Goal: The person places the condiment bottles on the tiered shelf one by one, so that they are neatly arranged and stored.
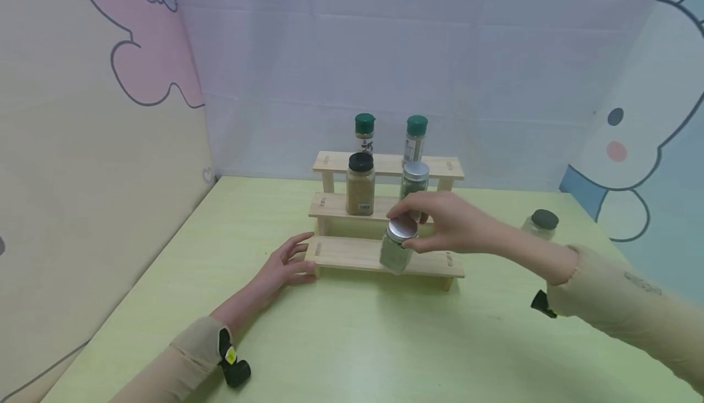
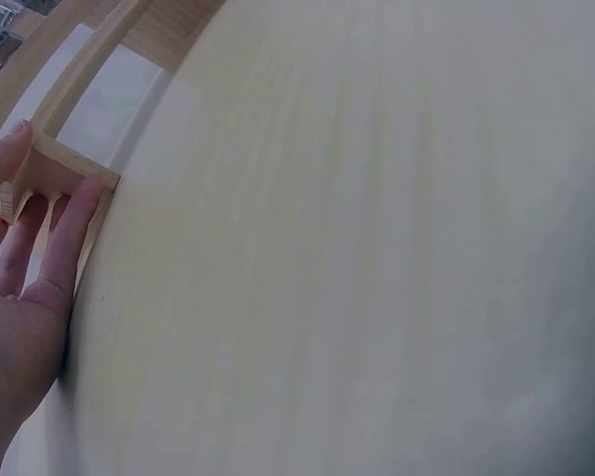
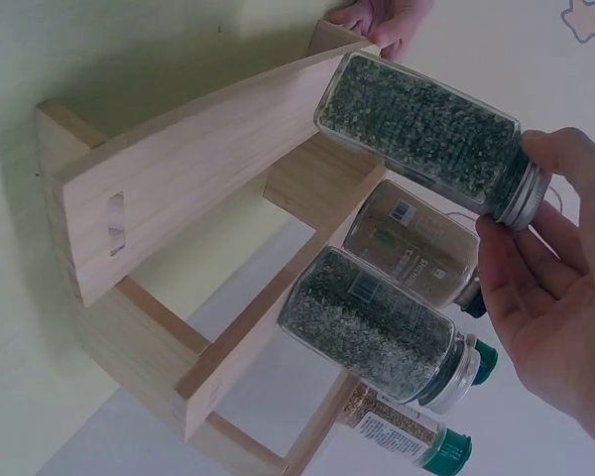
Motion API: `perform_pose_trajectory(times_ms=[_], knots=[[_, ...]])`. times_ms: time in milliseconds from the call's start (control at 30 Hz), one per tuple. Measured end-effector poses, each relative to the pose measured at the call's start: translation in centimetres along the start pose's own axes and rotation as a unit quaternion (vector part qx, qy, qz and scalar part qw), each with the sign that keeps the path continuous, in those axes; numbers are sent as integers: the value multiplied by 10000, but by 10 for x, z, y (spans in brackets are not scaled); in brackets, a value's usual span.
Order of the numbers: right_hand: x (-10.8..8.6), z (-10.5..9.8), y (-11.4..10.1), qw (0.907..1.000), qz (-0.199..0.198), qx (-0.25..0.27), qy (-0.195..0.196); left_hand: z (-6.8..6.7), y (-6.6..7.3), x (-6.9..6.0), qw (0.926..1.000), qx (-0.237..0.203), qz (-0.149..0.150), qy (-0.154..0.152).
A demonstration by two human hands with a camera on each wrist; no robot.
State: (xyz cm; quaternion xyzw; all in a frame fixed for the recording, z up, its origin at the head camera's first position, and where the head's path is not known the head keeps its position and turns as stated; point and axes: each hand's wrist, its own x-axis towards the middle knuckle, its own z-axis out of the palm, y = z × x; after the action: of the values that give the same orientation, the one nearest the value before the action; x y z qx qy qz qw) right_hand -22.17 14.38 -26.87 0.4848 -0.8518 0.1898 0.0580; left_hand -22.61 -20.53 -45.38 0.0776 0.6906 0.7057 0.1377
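Observation:
My right hand (image 1: pixel 453 222) pinches the silver lid of a square glass spice jar (image 3: pixel 416 129) of green flakes. The jar tilts slightly over the bottom step of a three-step wooden rack (image 1: pixel 346 250); whether its base touches the wood I cannot tell. My left hand (image 1: pixel 280 270) rests against the left end of the bottom step, its fingers (image 2: pixel 71 223) fairly straight along the end piece. On the middle step stand a black-lidded jar (image 1: pixel 360 189) of tan powder and a silver-lidded jar (image 3: pixel 367 322) of green flakes. The right hand partly hides the latter in the head view.
Two green-capped bottles (image 1: pixel 365 128) (image 1: pixel 416 128) stand on the top step. Another dark-lidded jar (image 1: pixel 544 221) is on the table to the right, partly behind the right forearm. Printed cloth walls (image 1: pixel 341 54) enclose the pale green table (image 1: pixel 352 342) at back and sides.

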Motion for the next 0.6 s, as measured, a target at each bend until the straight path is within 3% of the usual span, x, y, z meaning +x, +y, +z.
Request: perform_pose_trajectory(times_ms=[167,433,600], knots=[[21,1,-1,9989,-190,-3,-421,0,-1,1,10000,-1,6,10],[52,8,4,9912,-595,456,-1089,-1,-2,2,10000,-60,2,-1],[65,13,11,9865,-606,549,-1422,-2,-2,2,10000,-85,8,-22]])
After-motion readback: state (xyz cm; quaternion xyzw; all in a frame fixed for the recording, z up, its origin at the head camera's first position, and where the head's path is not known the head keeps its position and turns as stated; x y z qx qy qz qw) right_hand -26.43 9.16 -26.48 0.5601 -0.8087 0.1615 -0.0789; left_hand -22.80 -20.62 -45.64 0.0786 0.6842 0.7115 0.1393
